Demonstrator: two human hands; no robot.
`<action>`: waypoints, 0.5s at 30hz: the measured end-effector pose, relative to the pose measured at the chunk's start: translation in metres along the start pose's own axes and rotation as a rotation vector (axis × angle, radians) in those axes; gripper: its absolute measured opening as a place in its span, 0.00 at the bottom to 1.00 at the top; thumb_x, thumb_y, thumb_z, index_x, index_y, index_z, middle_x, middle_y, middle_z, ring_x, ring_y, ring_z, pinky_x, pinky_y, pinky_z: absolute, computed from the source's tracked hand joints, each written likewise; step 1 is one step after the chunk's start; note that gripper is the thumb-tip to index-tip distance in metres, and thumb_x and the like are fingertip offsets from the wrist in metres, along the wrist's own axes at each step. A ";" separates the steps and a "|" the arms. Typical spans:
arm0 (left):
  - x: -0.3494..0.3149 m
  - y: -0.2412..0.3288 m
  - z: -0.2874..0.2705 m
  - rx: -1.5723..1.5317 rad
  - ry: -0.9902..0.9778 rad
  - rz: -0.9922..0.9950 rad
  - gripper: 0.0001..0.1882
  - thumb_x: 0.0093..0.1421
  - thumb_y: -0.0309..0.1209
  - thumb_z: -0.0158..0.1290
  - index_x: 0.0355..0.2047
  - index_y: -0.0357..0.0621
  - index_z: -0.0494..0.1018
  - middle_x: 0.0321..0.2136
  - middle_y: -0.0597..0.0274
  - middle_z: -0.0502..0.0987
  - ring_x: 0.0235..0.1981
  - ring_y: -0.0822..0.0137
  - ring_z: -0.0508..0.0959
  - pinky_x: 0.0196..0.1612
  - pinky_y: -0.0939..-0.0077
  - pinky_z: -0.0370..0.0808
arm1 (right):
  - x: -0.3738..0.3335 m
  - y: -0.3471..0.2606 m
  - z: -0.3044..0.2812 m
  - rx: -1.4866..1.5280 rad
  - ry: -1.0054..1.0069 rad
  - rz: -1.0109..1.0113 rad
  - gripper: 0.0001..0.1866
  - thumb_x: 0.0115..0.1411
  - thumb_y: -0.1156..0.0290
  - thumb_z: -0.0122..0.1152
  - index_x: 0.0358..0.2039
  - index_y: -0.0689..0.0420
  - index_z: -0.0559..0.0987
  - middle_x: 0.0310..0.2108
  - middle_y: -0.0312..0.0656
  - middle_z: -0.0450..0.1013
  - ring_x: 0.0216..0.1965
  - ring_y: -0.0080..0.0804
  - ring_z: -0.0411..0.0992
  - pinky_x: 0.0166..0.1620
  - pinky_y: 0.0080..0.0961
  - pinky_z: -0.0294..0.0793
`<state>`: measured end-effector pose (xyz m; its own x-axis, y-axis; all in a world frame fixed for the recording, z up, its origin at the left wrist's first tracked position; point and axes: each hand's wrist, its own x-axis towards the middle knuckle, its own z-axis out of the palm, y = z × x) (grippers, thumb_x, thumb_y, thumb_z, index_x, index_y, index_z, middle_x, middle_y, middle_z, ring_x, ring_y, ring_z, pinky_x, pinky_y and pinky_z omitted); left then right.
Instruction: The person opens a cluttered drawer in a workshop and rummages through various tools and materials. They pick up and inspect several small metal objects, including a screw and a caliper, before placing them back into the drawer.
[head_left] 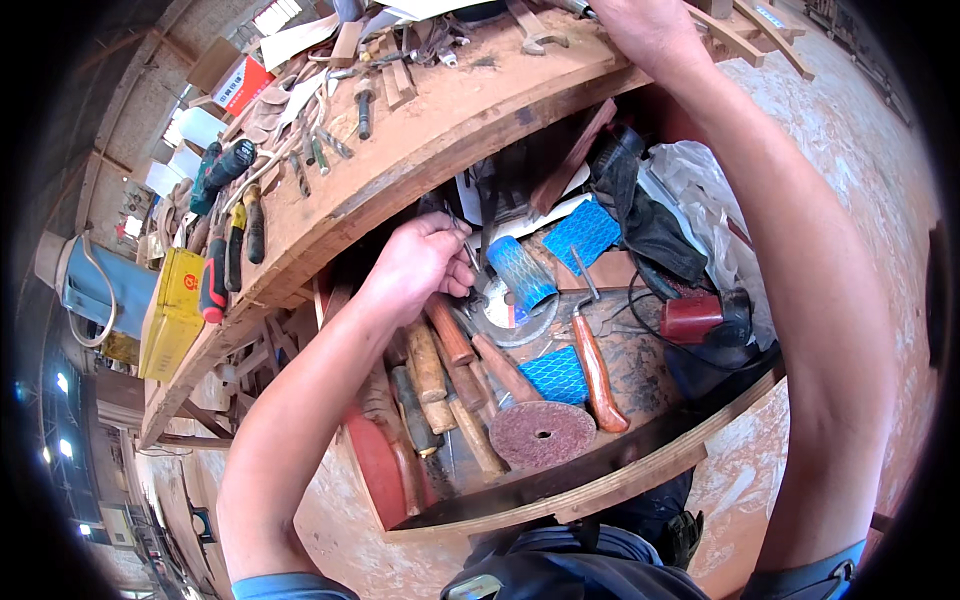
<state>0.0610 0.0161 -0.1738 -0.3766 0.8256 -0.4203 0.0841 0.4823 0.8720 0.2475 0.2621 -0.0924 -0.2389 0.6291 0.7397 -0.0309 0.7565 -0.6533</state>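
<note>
My left hand (425, 255) reaches into an open wooden drawer (590, 495), its fingers curled together around a thin metal tool (456, 222) that is mostly hidden. Just below it lie several wooden-handled tools (448, 330), packed side by side. Right of the fingers are a grinding disc (520, 318) and a roll of blue patterned sheet (521, 275). Up at the bench top, my right hand (645, 30) rests by the edge, cut off by the picture's upper rim. A metal piece (576, 7) shows beside it; whether I hold it is not visible.
The drawer also holds a reddish sanding disc (541, 434), a tool with a curved, glossy wooden handle (596, 370), a red device (692, 318) and plastic bags (700, 190). Pliers (236, 240), a cordless drill (222, 172) and a hammer (537, 30) lie on the workbench (450, 110).
</note>
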 end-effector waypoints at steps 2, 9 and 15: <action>-0.006 -0.001 -0.001 -0.013 -0.025 -0.002 0.08 0.71 0.28 0.47 0.44 0.38 0.72 0.29 0.63 0.75 0.25 0.71 0.79 0.29 0.77 0.80 | -0.001 -0.004 0.000 -0.039 -0.013 0.050 0.14 0.66 0.62 0.62 0.42 0.62 0.81 0.30 0.41 0.79 0.31 0.25 0.75 0.37 0.26 0.76; -0.018 -0.002 -0.005 -0.021 -0.092 -0.030 0.06 0.73 0.29 0.45 0.44 0.43 0.72 0.38 0.58 0.81 0.29 0.71 0.82 0.32 0.77 0.81 | -0.002 -0.005 -0.002 -0.112 0.017 0.090 0.17 0.66 0.60 0.62 0.44 0.64 0.80 0.32 0.44 0.80 0.32 0.27 0.77 0.37 0.27 0.77; -0.027 -0.010 -0.012 -0.048 -0.143 0.029 0.05 0.73 0.28 0.47 0.42 0.45 0.72 0.37 0.58 0.81 0.28 0.72 0.81 0.32 0.77 0.81 | 0.000 -0.005 -0.002 -0.107 0.029 0.067 0.18 0.65 0.60 0.62 0.45 0.64 0.81 0.33 0.46 0.81 0.35 0.31 0.79 0.39 0.28 0.78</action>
<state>0.0594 -0.0145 -0.1683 -0.2396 0.8737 -0.4233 0.0473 0.4460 0.8938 0.2496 0.2592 -0.0888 -0.2083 0.6829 0.7002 0.0885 0.7261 -0.6819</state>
